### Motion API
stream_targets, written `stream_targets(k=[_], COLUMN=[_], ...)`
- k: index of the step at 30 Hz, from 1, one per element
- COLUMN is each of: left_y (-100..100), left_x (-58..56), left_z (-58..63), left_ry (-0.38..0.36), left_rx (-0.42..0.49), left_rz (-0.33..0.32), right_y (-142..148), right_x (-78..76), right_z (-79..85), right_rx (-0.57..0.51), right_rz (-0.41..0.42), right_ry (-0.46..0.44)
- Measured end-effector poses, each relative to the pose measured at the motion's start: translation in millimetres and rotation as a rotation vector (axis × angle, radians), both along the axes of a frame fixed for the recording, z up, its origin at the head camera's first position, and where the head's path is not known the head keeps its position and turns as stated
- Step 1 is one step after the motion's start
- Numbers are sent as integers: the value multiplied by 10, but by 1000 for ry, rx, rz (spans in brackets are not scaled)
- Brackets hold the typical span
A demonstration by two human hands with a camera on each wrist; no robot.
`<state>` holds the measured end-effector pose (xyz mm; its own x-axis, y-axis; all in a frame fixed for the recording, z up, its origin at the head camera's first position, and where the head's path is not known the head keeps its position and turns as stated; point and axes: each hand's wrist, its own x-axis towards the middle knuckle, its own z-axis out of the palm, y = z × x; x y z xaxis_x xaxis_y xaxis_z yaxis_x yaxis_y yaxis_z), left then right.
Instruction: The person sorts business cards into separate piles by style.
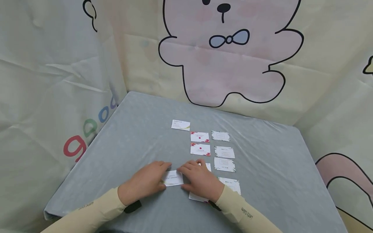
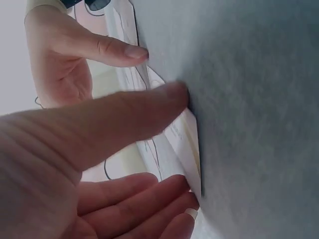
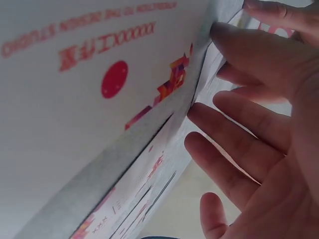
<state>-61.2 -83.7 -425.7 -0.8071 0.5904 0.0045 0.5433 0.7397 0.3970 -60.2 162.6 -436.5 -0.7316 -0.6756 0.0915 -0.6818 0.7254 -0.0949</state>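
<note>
A white business card with grey print lies on the cloth, or just above it, between both hands. My left hand pinches its left end, thumb at the near corner and fingertips at the far one. At the right end my right hand does likewise; the right wrist view shows the fingers fairly straight and the card's edge between thumb and fingertips. Below the right hand lies a white card with a red dot and red-orange corner pattern. Another card is partly hidden by that hand.
Two red-cornered cards continue the column farther back. To its right runs a column of several leaf-bordered cards, the nearest partly covered by the right arm. One yellow-cornered card lies far left. Printed curtains stand behind the grey-covered table.
</note>
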Motion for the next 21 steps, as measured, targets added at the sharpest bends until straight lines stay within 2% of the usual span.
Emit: stream_targets(k=[7, 12, 17, 19, 21], left_y=[0, 5, 58, 90, 124], left_x=[20, -51, -262, -404, -592], left_z=[-35, -38, -20, -10, 3], left_ry=[36, 65, 61, 66, 81], left_rx=[18, 14, 22, 12, -3], left_rz=[21, -11, -7, -4, -5], right_y=[0, 5, 15, 25, 35], right_x=[22, -10, -176, -304, -474], right_z=[-42, -53, -21, 0, 27], right_rx=[1, -21, -63, -84, -92], right_rz=[-17, -24, -69, -92, -122], right_ry=[-20, -31, -45, -56, -64])
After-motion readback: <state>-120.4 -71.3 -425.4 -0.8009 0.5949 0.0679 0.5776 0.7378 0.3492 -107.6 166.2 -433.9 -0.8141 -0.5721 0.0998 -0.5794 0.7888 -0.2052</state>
